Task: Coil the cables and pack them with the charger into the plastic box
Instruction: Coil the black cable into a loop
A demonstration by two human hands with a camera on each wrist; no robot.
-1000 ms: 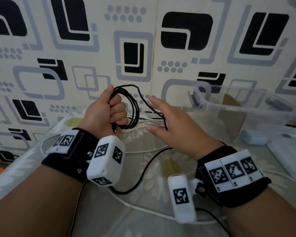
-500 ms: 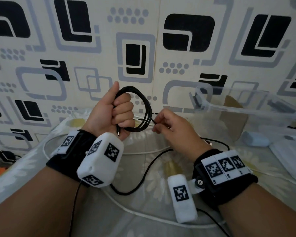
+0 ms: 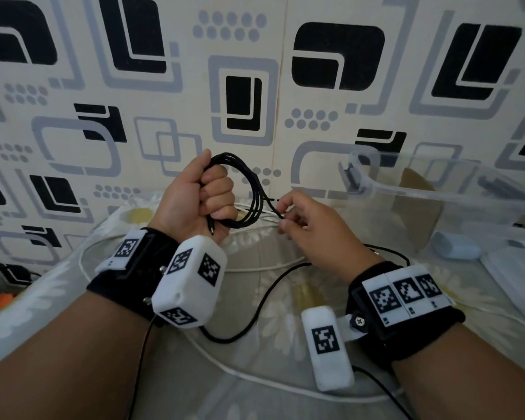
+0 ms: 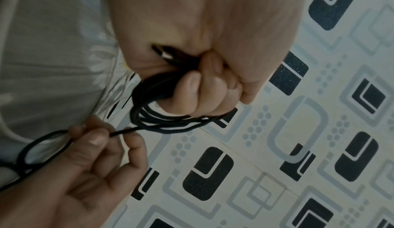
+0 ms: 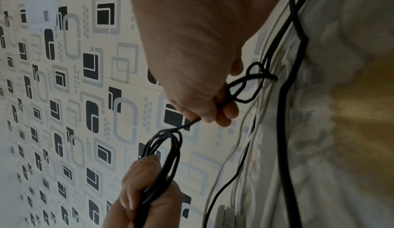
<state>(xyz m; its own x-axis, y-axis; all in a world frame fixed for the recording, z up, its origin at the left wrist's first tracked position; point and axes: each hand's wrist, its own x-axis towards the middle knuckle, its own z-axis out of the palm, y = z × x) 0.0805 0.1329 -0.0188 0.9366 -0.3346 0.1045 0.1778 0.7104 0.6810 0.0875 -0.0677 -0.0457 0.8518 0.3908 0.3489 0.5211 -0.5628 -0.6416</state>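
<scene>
The left hand (image 3: pixel 199 197) is fisted round the black cable (image 3: pixel 249 195) coil, keeping its loops together. The right hand (image 3: pixel 311 228) pinches the loose tail, probably to feed another turn; the plastic box (image 3: pixel 437 189) waits at right.

A wall (image 3: pixel 255 86) papered in cream with black and grey rounded squares and dot clusters fills the far side. Below it spreads a pale bedsheet (image 3: pixel 279 298) printed with white daisies. A brown cardboard piece (image 3: pixel 419 207) stands at the far right. At the far left edge lie a dark object (image 3: pixel 15 272) and something orange (image 3: pixel 0 298), both blurred.
</scene>
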